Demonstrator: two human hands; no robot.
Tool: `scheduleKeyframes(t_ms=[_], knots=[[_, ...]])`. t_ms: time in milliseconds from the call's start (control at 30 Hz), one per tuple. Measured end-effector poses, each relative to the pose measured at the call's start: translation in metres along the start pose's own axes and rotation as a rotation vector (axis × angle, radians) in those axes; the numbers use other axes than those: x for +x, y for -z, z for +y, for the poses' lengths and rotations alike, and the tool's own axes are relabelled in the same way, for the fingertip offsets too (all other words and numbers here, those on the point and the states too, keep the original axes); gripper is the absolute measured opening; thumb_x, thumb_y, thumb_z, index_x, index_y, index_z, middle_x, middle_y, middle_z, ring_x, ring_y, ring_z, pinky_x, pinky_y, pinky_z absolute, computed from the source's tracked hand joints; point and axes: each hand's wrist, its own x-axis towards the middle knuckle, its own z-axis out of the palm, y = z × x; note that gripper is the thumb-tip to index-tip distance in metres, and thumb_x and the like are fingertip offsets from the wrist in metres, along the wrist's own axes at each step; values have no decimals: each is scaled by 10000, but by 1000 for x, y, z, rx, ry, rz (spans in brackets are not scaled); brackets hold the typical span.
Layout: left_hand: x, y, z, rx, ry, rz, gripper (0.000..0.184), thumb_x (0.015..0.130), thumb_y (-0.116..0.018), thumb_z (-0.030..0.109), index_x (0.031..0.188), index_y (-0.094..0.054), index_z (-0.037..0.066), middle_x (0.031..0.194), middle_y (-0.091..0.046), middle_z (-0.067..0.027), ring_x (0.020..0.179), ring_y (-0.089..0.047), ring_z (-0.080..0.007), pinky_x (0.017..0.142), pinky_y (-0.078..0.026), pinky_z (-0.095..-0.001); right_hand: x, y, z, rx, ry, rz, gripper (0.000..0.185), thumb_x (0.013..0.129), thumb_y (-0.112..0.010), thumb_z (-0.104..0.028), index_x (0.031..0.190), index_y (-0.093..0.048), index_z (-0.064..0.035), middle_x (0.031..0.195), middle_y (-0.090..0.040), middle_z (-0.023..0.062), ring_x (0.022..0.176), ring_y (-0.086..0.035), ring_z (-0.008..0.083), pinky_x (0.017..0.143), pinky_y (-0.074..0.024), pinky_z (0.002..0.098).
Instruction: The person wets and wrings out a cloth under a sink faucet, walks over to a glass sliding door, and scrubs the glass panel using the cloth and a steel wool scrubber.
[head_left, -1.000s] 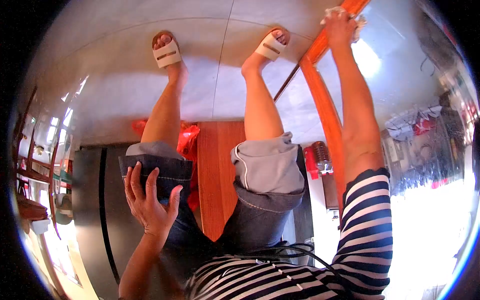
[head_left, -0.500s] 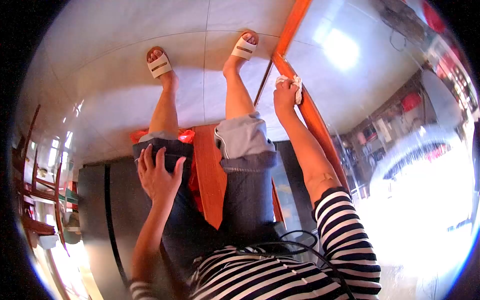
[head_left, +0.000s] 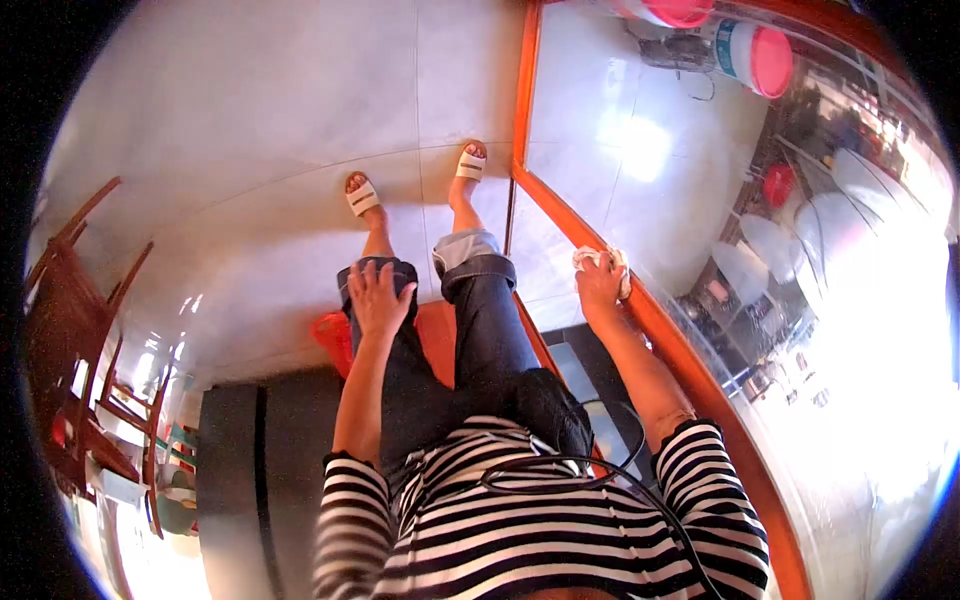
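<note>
My right hand (head_left: 600, 292) is closed around a crumpled white cloth (head_left: 622, 272) and rests it on an orange-brown wooden edge (head_left: 655, 305). That edge frames a shiny, see-through panel (head_left: 640, 220) on the right. On the rolled-up trouser leg at my left knee lies my left hand (head_left: 378, 302), its fingers spread and holding nothing. A red plastic bag (head_left: 333, 342) shows just left of that knee.
White sandals (head_left: 362, 196) stand on the pale tiled floor (head_left: 280, 110). Wooden chairs (head_left: 90, 320) are at the left. A black cable (head_left: 540, 470) loops across my lap. Through the panel appear a white bucket with a pink lid (head_left: 750, 55) and bright glare.
The view has shifted, with legs and hands looking smaller and more of the chairs and panel showing. My right hand still has the cloth on the wooden edge; my left stays on the knee.
</note>
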Motion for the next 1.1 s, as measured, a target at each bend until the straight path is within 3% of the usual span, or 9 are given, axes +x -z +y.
scheduleKeyframes(t_ms=[233, 300, 433, 467, 567, 600, 800, 933, 1100], knots=[[-5, 63, 30, -205, -46, -9, 425, 759, -677, 340, 1094, -571, 101, 1113, -544, -162, 1137, -447, -394, 933, -383, -465, -65, 99, 20, 227, -123, -295, 268, 820, -543, -326, 1015, -658, -184, 1214, -552, 20, 1276, -333, 338, 920, -298, 581], [-7, 72, 20, -273, -60, 3, 379, 774, -657, 325, 1055, -563, 89, 1035, -574, -175, 1006, -542, -388, 823, -457, -463, -91, 74, 25, 392, -256, -140, 323, 830, -538, -314, 1121, -611, -195, 1234, -535, 93, 1266, -343, 368, 948, -326, 545], [-14, 113, -8, -349, -36, -127, 329, 828, -597, 311, 1059, -571, 79, 1058, -594, -180, 996, -568, -361, 841, -459, -454, -136, 52, 35, 751, -278, -347, 362, 802, -565, -275, 1153, -597, -191, 1180, -570, 170, 1120, -508, 367, 926, -397, 481], [-13, 122, -17, -300, -17, -183, 332, 830, -590, 315, 1076, -568, 93, 1083, -588, -172, 1011, -566, -353, 850, -457, -453, -150, 55, 28, 935, -279, -219, 363, 780, -569, -212, 1134, -597, -135, 1021, -635, 195, 926, -608, 374, 832, -465, 459], [-15, 134, -65, -164, -24, -298, 343, 838, -564, 317, 1124, -562, 128, 1134, -580, -155, 1049, -559, -333, 876, -451, -446, -195, 98, 24, 1377, -467, -401, 298, 757, -540, -85, 1050, -584, -54, 737, -619, 131, 630, -630, 227, 487, -508, 342], [-16, 125, -93, -137, -68, -290, 345, 842, -553, 312, 1137, -561, 135, 1132, -583, -156, 1057, -558, -328, 885, -450, -440, -209, 84, 25, 1440, -426, -317, 247, 765, -526, -61, 1007, -547, -15, 696, -576, 86, 572, -588, 163, 424, -485, 312], [-29, 131, -182, 75, -34, -258, 283, 843, -534, 276, 1051, -570, 89, 1055, -605, -178, 1017, -568, -347, 864, -456, -456, -245, 86, 17, 1579, -716, -240, 159, 855, -514, -153, 916, -502, -7, 737, -558, 75, 539, -546, 171, 462, -473, 320], [-47, 145, -159, -14, 66, -143, 273, 839, -548, 279, 1024, -576, 80, 1003, -614, -196, 982, -575, -357, 835, -463, -461, -235, 33, 22, 2004, -562, -39, 169, 887, -507, -178, 942, -490, -19, 738, -534, 50, 610, -524, 143, 530, -450, 300], [-66, 103, -104, -197, -177, -76, 274, 836, -561, 266, 1032, -582, 76, 962, -634, -174, 914, -607, -333, 799, -480, -442, -240, 39, 35, 1951, -428, 45, 210, 891, -504, -138, 1054, -478, -8, 815, -523, 15, 689, -480, 100, 613, -436, 262]])
